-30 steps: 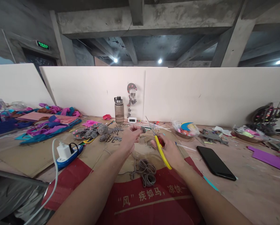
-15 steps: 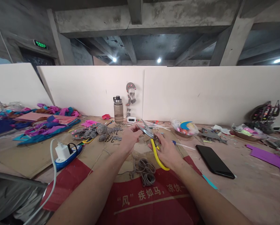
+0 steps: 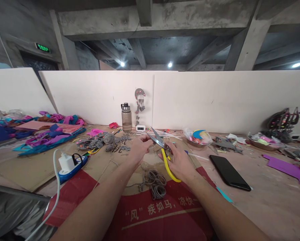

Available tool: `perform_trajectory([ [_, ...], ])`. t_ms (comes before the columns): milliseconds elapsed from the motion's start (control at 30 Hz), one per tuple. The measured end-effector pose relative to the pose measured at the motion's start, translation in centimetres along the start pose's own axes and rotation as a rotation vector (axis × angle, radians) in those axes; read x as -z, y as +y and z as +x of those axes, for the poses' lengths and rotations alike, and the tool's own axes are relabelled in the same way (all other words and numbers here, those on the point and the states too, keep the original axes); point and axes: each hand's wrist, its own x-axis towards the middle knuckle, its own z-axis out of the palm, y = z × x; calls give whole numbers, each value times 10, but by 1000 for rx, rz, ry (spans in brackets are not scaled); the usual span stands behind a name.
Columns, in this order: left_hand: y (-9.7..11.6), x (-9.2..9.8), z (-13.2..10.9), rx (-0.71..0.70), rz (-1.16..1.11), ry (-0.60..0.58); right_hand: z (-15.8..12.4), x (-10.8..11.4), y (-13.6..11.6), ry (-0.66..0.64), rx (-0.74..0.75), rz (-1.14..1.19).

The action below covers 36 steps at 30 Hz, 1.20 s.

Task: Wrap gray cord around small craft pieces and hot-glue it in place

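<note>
Yellow-handled scissors point(image 3: 166, 165) are gripped in my right hand point(image 3: 178, 160), blades parted and pointing away from me. Just left of the blades, my left hand point(image 3: 140, 146) has its thumb and fingers pinched together near the tips. Whatever is between those fingers is too small to make out. Below both hands lies a looped bundle of grey cord point(image 3: 157, 184), on brown and red printed cardboard point(image 3: 165, 217). A loose strand of cord trails leftward from the bundle.
Left are a blue power strip point(image 3: 73, 170) with a white charger, grey yarn balls point(image 3: 109, 138) and colourful felt pieces point(image 3: 56, 132). Behind stand a water bottle point(image 3: 126, 118) and a hanging moon ornament point(image 3: 140, 94). A phone point(image 3: 229, 172) and a bowl point(image 3: 197, 142) lie right.
</note>
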Motion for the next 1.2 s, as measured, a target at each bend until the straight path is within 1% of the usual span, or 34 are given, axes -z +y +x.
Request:
perform_trajectory([
  [233,-1,0,1,-3,-1,-21,0,0,-1,4,-21,-34],
  [500,-1,0,1,7,-31,-15,0,0,0,20,-10,-60],
  [633,-1,1,1,-12,-26,-15,0,1,-1,18,-4,-59],
  [767,1,3,3,-33,-64,46,1,3,-3,2,2,32],
  [867,4,5,6,-14,-103,93,4,5,-3,-23,-51,148],
  [933,5,7,7,-18,-109,94,5,6,-2,-28,-67,186],
  [1100,5,10,8,-34,-116,54,4,1,3,-33,41,140],
  [1200,6,10,9,-34,-131,35,2,0,4,-41,51,97],
])
